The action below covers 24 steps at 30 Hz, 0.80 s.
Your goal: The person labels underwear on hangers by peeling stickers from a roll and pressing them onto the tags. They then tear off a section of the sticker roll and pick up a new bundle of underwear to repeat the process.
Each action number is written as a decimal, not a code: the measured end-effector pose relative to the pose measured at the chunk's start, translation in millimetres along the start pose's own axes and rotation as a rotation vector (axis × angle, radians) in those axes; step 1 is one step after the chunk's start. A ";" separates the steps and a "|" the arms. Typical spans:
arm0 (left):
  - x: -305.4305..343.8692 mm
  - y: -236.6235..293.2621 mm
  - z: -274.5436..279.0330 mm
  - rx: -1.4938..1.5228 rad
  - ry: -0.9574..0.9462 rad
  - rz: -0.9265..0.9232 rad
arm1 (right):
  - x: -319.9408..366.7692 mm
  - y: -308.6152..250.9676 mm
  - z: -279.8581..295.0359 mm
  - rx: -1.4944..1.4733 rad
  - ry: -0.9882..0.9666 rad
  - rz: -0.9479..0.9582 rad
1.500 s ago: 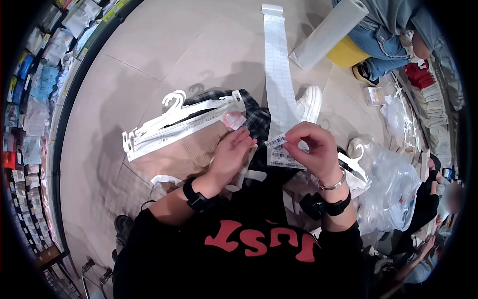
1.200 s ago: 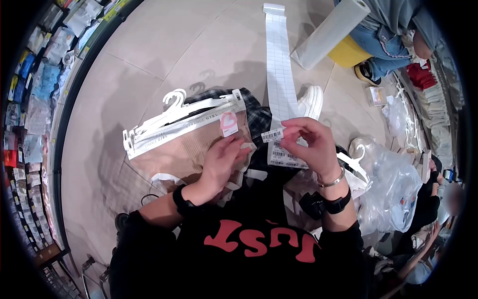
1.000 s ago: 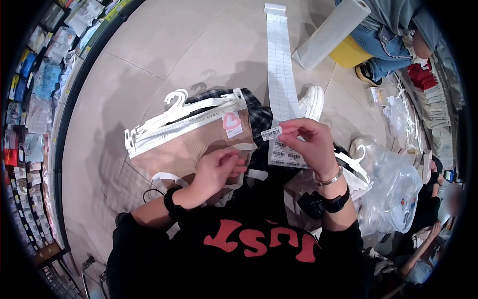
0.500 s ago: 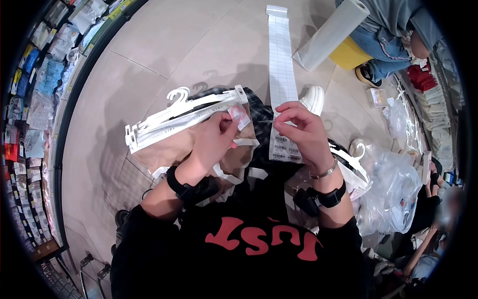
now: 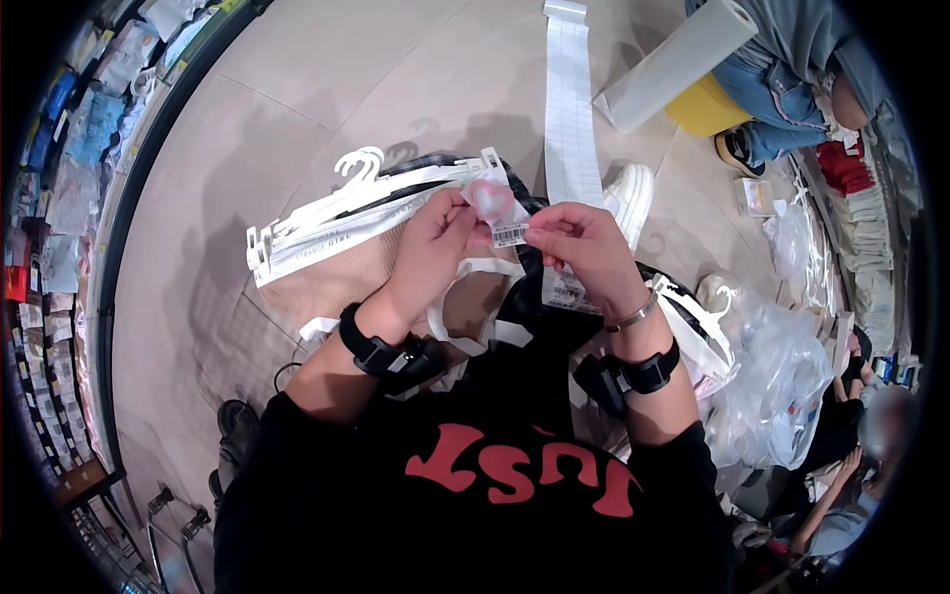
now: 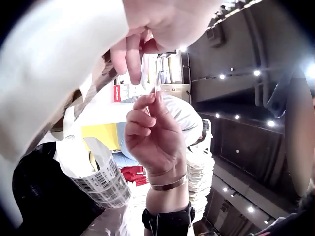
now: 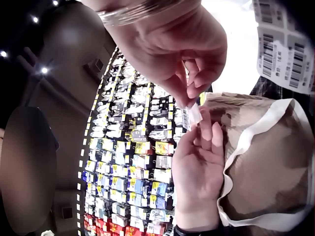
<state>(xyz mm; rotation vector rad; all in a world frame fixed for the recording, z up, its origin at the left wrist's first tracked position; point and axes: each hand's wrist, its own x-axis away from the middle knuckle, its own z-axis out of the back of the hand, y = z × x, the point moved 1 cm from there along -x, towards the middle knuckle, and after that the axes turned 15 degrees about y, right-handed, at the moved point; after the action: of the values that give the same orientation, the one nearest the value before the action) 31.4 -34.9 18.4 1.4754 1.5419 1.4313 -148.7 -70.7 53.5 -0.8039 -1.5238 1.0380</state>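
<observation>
In the head view my left hand [image 5: 432, 247] pinches a hang tag [image 5: 492, 201] with a pink heart, raised over the tan ribbed garment [image 5: 327, 272] in my lap. White hangers [image 5: 371, 193] are clipped along the garment's top. My right hand [image 5: 589, 252] pinches a small barcode sticker [image 5: 509, 235] by its right end, overlapping the tag's lower part. The right wrist view shows both sets of fingertips meeting at the tag, the left hand [image 7: 199, 167] palm up below. A sheet of printed barcode labels [image 5: 564, 287] lies partly behind my right hand.
A long label strip [image 5: 569, 129] runs across the floor beside a white shoe [image 5: 628, 203]. Farther right stand a plastic film roll [image 5: 678, 64] and a seated person in jeans [image 5: 772, 89]. Clear plastic bags [image 5: 777, 376] lie at right; stocked shelves [image 5: 79, 218] curve along the left.
My left hand has moved up from the garment and taken hold of the heart tag. My right hand has carried the barcode sticker left onto the tag's lower part.
</observation>
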 end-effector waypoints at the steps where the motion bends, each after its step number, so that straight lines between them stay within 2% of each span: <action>1: 0.0 -0.3 2.5 -0.018 -0.016 0.000 | -2.9 1.4 -1.2 0.019 -0.007 0.008; 5: 2.3 5.1 1.4 0.019 -0.019 0.037 | -6.9 -4.5 -3.2 0.037 0.019 0.026; 8: -0.5 5.1 -1.1 0.037 0.025 -0.034 | -10.8 -4.2 -0.2 0.000 0.011 0.025; 11: -4.7 -2.6 7.8 -0.133 0.045 -0.076 | -11.1 -4.3 -2.9 -0.045 -0.058 -0.025; 14: -4.7 -0.5 3.3 0.104 0.038 -0.016 | -11.9 -3.0 -4.8 -0.112 -0.057 -0.085; 17: 0.4 4.8 3.2 0.204 0.004 0.051 | -11.4 -1.1 -8.1 -0.088 -0.062 -0.090; 24: -1.7 5.2 4.7 0.228 -0.032 0.122 | -9.0 15.4 -21.4 -0.139 -0.025 -0.071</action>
<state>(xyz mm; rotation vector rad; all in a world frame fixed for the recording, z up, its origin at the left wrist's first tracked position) 37.9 -36.0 21.5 1.7445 1.6647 1.3255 -126.5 -68.6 36.9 -0.8288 -1.6482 0.9006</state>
